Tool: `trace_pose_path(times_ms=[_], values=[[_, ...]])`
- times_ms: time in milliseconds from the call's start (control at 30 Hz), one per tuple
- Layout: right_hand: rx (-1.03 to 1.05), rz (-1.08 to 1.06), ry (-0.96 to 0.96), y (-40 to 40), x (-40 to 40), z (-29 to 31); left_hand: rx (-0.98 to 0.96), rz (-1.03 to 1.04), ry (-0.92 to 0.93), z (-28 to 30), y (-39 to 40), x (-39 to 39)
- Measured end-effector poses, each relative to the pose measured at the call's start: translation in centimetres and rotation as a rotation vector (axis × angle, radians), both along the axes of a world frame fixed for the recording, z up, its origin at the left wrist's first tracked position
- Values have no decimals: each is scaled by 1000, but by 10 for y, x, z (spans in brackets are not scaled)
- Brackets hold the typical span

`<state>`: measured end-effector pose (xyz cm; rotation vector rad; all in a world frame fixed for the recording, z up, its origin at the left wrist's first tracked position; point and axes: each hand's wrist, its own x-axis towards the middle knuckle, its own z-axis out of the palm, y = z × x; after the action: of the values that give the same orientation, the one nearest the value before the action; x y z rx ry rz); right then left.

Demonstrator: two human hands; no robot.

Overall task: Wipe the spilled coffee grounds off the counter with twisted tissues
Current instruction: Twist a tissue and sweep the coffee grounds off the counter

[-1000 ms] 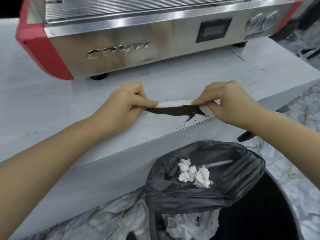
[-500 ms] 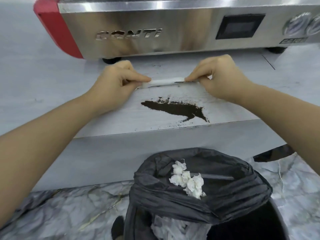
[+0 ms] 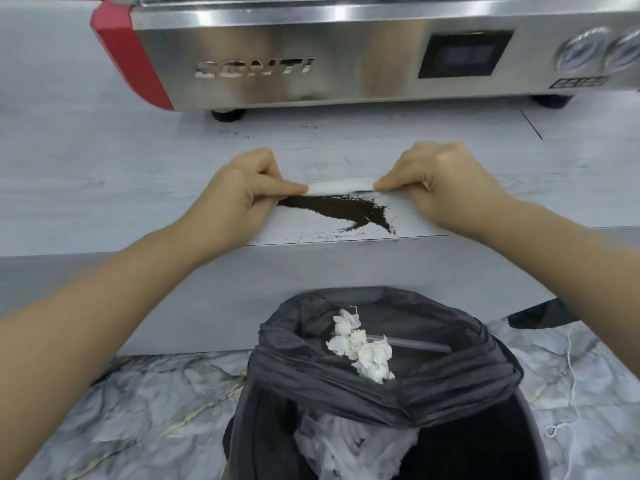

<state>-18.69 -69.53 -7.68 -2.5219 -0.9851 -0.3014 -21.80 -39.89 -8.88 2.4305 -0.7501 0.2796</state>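
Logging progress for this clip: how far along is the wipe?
Done: crumpled tissues already lie on the bin bag, so earlier wipes look finished. In hand: left hand and right hand pinch the ends of a twisted tissue stretched just behind the grounds. Left: the dark pile and specks at the counter edge remain, nothing swept off yet.
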Motion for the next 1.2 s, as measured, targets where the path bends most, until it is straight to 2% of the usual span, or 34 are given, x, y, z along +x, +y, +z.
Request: trace_pose_path(times_ms=[167, 233, 367, 500, 667, 833, 1033, 1200], values=[[33, 3, -52, -28, -76, -10, 25, -50, -21, -7, -15, -63], [15, 2, -36, -40, -124, -43, 74, -128, -7, -36, -24, -104], [-51, -54, 158, -53, -185, -132, 151, -159, 142, -106, -46, -148], [10, -181, 229, -53, -182, -160, 171, -79, 197, -134, -62, -133], [-56, -219, 267, -54, -179, -160, 170, -18, 249, -144, -69, -125], [-26, -316, 358, -54, -181, -154, 182, 12, 250, -149, -69, -127], [-169, -386, 185, -47, -183, -161, 373, 83, 2, -148, -72, -133], [-190, -418, 156, -42, -190, -162, 412, 128, 5, -145, -71, -142]])
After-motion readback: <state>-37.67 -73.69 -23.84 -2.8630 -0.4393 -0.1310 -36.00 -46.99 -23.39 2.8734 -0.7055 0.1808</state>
